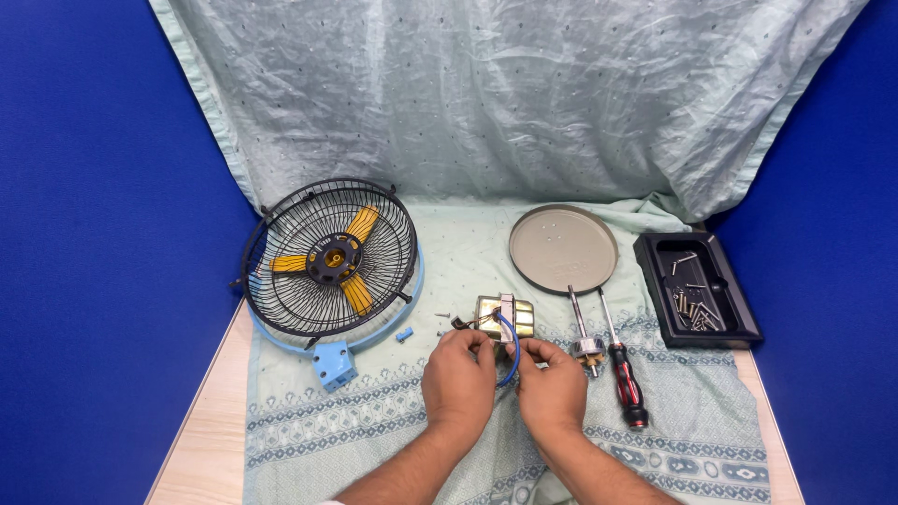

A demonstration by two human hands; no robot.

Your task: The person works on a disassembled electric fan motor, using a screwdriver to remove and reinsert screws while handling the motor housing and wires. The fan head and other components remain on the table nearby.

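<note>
1. While both hands sit low and centre on the patterned cloth (374, 411), the small brass-coloured motor block (506, 316) lies just beyond the fingertips, straight ahead of them. It sits roughly between the two hands, so neither one is clearly nearer.
2. A blue wire (514, 348) loops off the motor's right side and curves back down toward the hands, its long run going roughly near-to-far.
3. Left hand (458, 379): fingers curled in and pinched narrow on something small right at the motor's near edge. Looks like wire ends, but I can't tell exactly.
4. Right hand (552, 388): also curled tight, fingertips meeting the left hand's, with the blue loop passing between them.
5. Off to the left, well apart, sits the black caged fan (329, 257) with yellow blades on its light blue base.
6. To the right there's a red-and-black screwdriver (625, 369), a shaft piece (586, 337) beside it, a round grey plate (563, 249), and a black tray (697, 290) of screws.
</note>
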